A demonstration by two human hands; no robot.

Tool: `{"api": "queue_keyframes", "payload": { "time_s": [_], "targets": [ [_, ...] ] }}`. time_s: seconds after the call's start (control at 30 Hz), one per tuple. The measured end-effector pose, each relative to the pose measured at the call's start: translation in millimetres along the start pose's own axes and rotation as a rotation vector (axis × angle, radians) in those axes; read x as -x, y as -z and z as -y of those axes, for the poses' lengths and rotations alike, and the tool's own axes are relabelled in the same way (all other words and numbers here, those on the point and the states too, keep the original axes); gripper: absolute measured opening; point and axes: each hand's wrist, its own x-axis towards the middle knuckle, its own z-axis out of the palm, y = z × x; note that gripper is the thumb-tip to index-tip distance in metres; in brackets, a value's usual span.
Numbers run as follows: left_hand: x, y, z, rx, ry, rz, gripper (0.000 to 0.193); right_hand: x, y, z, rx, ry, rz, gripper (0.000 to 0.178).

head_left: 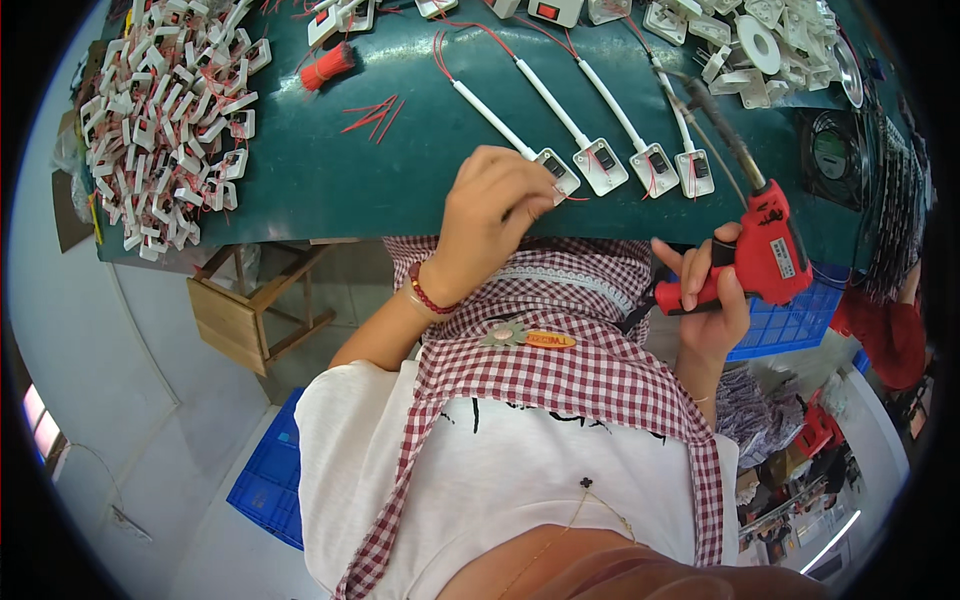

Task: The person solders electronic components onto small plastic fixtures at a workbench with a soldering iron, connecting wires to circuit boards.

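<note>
Left grip (492, 200) bent; right grip (727, 315) curled

White shirt (560, 455); maroon-white checked apron (540, 385), lace trim (572, 277); red bead bracelet (425, 292); gold necklace (573, 518), dark pendant (586, 483).

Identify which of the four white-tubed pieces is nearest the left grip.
The leftmost piece, partly covered by the left grip; the other three lie farther right.
</note>
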Motion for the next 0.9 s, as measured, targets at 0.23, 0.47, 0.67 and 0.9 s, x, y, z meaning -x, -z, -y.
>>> {"api": "queue_keyframes", "payload": {
  "time_s": [0.23,0.47,0.67,0.9],
  "targets": [
    [6,-12,-1,0.018,0.31,-0.171,0.01,18,-7,31,0.335,-0.201,-0.041,0.041],
    [4,-23,4,-0.162,0.217,-0.271,0.015,11,-18,38,0.461,-0.349,-0.017,0.036],
    [6,-22,5,-0.159,0.23,-0.257,0.015,6,-30,38,0.606,-0.375,-0.069,0.04],
    [6,-19,3,-0.156,0.243,-0.24,0.015,4,-37,42,0.659,-0.411,-0.056,0.036]
  ]
}}
